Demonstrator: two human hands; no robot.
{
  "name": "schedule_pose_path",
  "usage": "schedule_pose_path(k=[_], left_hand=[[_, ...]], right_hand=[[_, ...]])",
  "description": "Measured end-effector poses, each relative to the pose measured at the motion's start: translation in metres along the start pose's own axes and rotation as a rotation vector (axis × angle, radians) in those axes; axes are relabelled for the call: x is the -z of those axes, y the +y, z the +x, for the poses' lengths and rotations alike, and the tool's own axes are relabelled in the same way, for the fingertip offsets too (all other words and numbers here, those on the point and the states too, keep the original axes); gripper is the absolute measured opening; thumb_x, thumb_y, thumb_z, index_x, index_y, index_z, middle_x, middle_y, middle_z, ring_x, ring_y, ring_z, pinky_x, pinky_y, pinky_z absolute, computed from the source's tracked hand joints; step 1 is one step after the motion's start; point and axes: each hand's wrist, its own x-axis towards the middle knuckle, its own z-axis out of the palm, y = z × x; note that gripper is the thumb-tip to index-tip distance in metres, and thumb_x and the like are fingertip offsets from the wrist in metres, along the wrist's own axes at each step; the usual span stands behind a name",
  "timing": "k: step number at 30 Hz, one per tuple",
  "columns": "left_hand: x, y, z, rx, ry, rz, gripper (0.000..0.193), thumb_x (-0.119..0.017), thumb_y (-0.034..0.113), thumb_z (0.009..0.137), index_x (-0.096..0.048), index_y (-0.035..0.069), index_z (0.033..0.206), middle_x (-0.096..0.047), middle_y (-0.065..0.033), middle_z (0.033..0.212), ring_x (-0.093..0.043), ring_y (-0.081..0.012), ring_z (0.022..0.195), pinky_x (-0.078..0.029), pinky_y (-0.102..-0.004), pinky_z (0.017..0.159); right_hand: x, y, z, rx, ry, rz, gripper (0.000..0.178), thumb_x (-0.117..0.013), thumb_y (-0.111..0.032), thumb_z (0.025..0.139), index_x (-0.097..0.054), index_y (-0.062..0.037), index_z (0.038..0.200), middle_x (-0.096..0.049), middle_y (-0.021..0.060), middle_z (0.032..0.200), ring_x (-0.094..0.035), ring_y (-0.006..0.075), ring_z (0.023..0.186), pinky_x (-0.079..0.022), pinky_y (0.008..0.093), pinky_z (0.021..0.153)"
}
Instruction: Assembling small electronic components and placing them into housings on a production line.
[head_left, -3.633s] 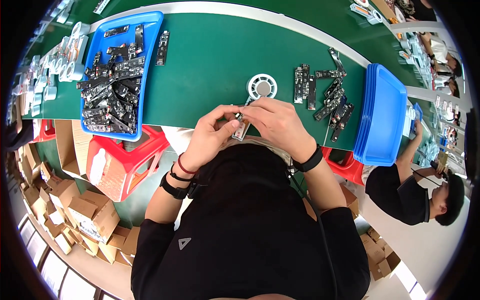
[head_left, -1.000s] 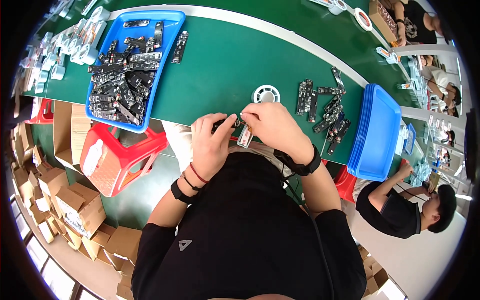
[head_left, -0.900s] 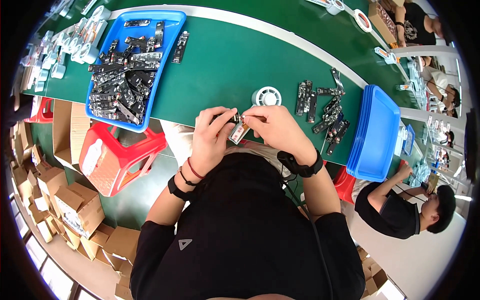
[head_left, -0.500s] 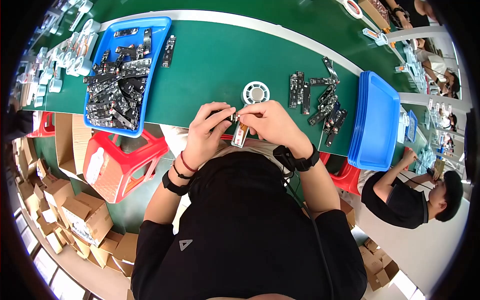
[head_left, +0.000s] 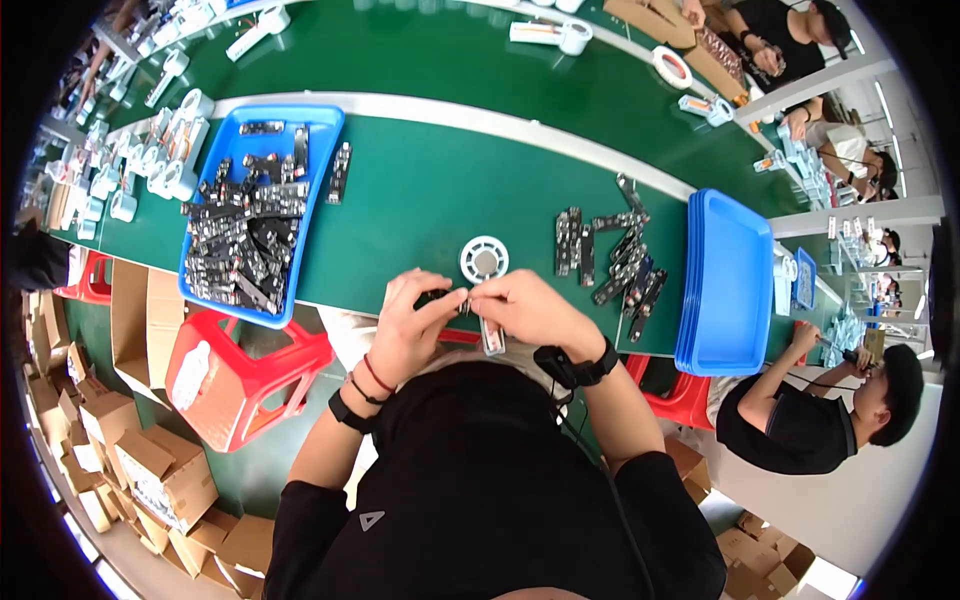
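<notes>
Both hands, left (head_left: 415, 325) and right (head_left: 525, 310), pinch a small dark metal strip part (head_left: 478, 315) at the green worktop's (head_left: 420, 200) near edge (steady, close grip advisable).

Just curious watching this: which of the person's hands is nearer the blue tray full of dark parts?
Left. The left hand is just right of the blue tray; the right hand is farther right.

The person wears a black short-sleeved shirt (head_left: 480, 500) with a small grey triangular mark near the left shoulder. The left wrist (head_left: 362, 385) carries a black band and thin red cords. The right wrist carries a black watch (head_left: 575, 365). Both forearms are bare.
</notes>
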Motion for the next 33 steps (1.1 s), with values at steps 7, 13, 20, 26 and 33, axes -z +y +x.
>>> schedule_pose_path(k=[7, 13, 20, 26, 33], left_hand=[[-0.003, 0.0, -0.004, 0.012, 0.006, -0.074, 0.038, -0.079, 0.003, 0.081, -0.075, 0.013, 0.118, -0.066, -0.0102, 0.116, -0.062, -0.0335, 0.108, -0.048, -0.0461, 0.096], [-0.001, 0.009, 0.002, -0.024, -0.005, 0.067, 0.039, -0.079, 0.003, 0.081, -0.075, 0.014, 0.119, -0.065, -0.0085, 0.114, -0.061, -0.0318, 0.105, -0.046, -0.0444, 0.092], [0.0, 0.015, 0.001, -0.068, -0.01, 0.217, 0.04, -0.078, 0.006, 0.083, -0.073, 0.014, 0.122, -0.064, -0.0077, 0.112, -0.061, -0.0304, 0.104, -0.045, -0.044, 0.091], [-0.005, 0.024, -0.003, 0.199, -0.046, -0.025, 0.036, -0.073, 0.003, 0.089, -0.072, 0.011, 0.123, -0.064, -0.0089, 0.113, -0.063, -0.0281, 0.101, -0.05, -0.0409, 0.088], [-0.033, 0.03, -0.01, 0.696, -0.044, -0.821, 0.028, -0.063, 0.002, 0.101, -0.066, 0.0, 0.128, -0.066, -0.0051, 0.103, -0.065, -0.0156, 0.089, -0.056, -0.0297, 0.081]], right_hand=[[-0.005, 0.007, -0.004, -0.011, 0.009, 0.058, 0.019, -0.064, -0.013, 0.1, -0.072, 0.0016, 0.09, -0.065, 0.0005, 0.068, -0.053, 0.0052, 0.058, -0.043, 0.027, 0.054], [-0.013, 0.01, -0.004, 0.038, 0.141, -0.114, 0.018, -0.066, -0.013, 0.099, -0.072, 0.0027, 0.092, -0.066, 0.0029, 0.068, -0.052, 0.0077, 0.059, -0.042, 0.0281, 0.054], [-0.007, -0.005, -0.008, 0.05, 0.102, -0.233, 0.017, -0.067, -0.015, 0.098, -0.074, 0.0007, 0.098, -0.066, 0.009, 0.072, -0.058, 0.0123, 0.062, -0.048, 0.0303, 0.059], [-0.016, 0.018, -0.017, 0.403, 0.362, -0.537, 0.016, -0.069, -0.016, 0.097, -0.075, -0.0028, 0.103, -0.069, 0.013, 0.091, -0.068, 0.0236, 0.079, -0.055, 0.0367, 0.07], [-0.017, 0.017, -0.031, 0.426, 0.455, -0.499, 0.018, -0.072, -0.012, 0.092, -0.075, -0.0039, 0.108, -0.067, 0.0117, 0.093, -0.07, 0.0295, 0.087, -0.057, 0.0389, 0.073]])
